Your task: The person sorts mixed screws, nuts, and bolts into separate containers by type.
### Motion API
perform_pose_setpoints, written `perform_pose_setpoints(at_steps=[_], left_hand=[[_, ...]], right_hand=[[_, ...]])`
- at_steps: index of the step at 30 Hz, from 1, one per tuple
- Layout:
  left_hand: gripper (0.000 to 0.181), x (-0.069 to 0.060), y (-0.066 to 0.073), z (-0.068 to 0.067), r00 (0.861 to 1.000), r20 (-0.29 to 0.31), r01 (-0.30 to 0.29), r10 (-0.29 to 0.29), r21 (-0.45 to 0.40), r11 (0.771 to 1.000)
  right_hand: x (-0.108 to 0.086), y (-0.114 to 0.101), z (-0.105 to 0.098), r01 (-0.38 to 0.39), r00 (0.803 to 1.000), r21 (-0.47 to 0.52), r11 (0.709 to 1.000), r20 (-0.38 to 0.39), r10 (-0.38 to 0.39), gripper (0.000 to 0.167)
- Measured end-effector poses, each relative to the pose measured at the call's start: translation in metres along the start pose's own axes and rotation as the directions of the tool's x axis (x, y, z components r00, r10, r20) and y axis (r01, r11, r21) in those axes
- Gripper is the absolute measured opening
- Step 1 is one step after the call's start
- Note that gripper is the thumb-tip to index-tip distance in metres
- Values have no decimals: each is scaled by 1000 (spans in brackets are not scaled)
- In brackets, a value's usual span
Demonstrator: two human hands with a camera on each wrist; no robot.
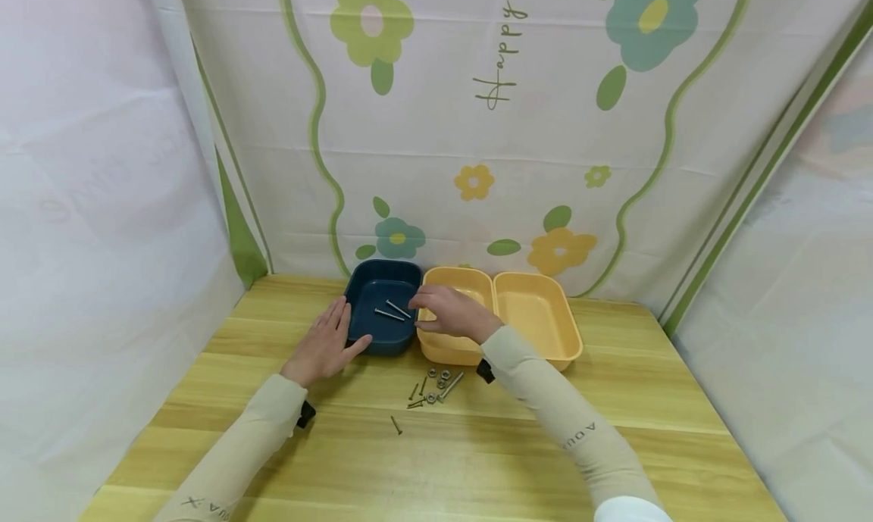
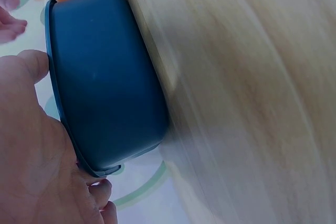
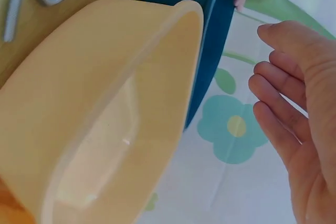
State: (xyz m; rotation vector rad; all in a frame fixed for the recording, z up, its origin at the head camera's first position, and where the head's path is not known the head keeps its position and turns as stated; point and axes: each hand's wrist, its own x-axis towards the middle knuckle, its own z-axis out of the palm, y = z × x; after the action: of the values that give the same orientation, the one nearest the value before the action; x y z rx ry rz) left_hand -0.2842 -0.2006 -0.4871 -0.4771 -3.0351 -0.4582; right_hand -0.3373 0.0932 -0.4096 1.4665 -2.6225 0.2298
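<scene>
My left hand (image 1: 323,348) rests against the left side of a dark blue bin (image 1: 383,348), fingers extended along its edge. In the left wrist view the thumb touches the bin's rim. Two long silver screws (image 1: 389,314) lie on the bin's floor. Above the border between this bin and the middle yellow bin (image 1: 450,353) hovers my right hand (image 1: 453,311). Its fingers are loosely bent, and the right wrist view shows nothing between thumb and fingers (image 3: 281,85).
A second yellow bin (image 1: 539,317) adjoins on the right. In front of the bins lie a large bolt (image 1: 451,386), several nuts (image 1: 431,398) and small screws (image 1: 423,386), with a lone screw (image 1: 396,425) nearer me. A patterned cloth (image 1: 423,128) hangs behind the wooden table (image 1: 532,454).
</scene>
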Motion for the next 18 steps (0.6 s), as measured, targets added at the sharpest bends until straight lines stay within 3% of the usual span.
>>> perform_pose_setpoints(at_steps=[10, 18], left_hand=[[93, -1, 1, 0, 999, -30, -16, 16, 2, 1000], [94, -1, 0, 0, 999, -26, -19, 19, -12, 1000]], right_hand=[[-35, -11, -18, 69, 996, -5, 998, 53, -69, 37], [-60, -20, -18, 107, 988, -10, 994, 109, -105, 37]])
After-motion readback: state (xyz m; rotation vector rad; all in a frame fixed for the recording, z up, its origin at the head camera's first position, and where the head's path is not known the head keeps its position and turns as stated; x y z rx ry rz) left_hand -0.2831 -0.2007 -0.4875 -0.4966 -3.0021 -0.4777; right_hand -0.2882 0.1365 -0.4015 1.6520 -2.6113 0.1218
